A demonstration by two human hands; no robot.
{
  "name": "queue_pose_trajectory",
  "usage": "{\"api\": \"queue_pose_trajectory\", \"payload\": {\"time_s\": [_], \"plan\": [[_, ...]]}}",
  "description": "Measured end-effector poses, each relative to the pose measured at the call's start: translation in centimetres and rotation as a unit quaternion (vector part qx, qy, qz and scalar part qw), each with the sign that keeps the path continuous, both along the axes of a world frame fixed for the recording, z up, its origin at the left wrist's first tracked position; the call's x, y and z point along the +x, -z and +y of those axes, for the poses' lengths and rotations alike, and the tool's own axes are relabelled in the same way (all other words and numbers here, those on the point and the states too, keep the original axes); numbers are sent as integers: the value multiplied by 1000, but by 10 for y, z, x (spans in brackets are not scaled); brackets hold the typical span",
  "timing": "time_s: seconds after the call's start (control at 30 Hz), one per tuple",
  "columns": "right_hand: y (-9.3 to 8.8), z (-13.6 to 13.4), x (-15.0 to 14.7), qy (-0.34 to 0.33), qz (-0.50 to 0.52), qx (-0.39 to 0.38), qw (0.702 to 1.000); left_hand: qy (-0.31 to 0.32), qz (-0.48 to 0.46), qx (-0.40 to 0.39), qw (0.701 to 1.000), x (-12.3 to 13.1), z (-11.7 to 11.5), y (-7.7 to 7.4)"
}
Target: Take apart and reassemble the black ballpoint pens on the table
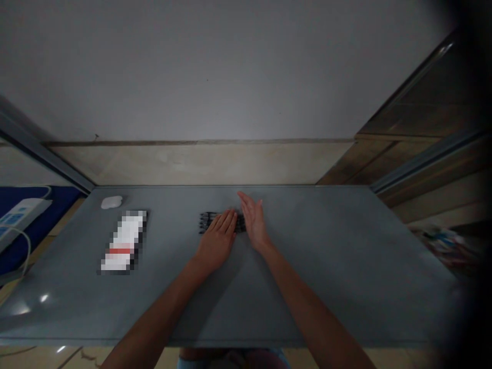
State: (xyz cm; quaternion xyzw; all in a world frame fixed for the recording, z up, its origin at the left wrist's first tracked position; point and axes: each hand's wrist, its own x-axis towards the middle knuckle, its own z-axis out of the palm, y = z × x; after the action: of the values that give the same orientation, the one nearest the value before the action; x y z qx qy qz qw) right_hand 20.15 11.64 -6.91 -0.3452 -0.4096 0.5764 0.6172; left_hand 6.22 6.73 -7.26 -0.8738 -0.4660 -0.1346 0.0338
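Under the left hand point(217, 242), a small row of thin black sticks point(205, 221) lies on the flat grey table point(326, 266).
Both hands are open, pinching nothing; the right hand point(253, 223) is just beside the row. Sticks seem light and stiff, maybe rolling easily, so better to take them at the middle.

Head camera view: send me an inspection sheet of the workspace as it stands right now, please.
Surface: grey tabletop, glare near the front left.
Job's things: row of thin black items, possibly pens, partly under the left hand.
Clutter: white rounded object, likely a mouse; pixelated white package with a red band.
Grippers: left hand open, fingers over the row; right hand open, tilted, at the row's right end, contact unclear.
Cables: white cable by a white power strip, left of the tabletop.
Surroundings: grey wall, beige panel, blue surface at left.
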Motion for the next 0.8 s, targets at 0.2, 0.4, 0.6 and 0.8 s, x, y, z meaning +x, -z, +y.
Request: {"api": "queue_pose_trajectory", "payload": {"time_s": [0.2, 0.4, 0.6, 0.8], "plan": [[0, -2, 0, -9, 7, 0, 1000, 1, 5, 2, 1000, 0, 0, -1], [4, 0, 1, 7, 19, -1, 1000, 3, 11, 9, 1000, 0, 0, 1], [4, 8, 3, 44, 3, 17, 999, -3, 5, 18, 1000, 0, 0, 3], [4, 17, -1, 32, 3, 34, 999, -3, 0, 16, 1000, 1, 0, 3]]}}
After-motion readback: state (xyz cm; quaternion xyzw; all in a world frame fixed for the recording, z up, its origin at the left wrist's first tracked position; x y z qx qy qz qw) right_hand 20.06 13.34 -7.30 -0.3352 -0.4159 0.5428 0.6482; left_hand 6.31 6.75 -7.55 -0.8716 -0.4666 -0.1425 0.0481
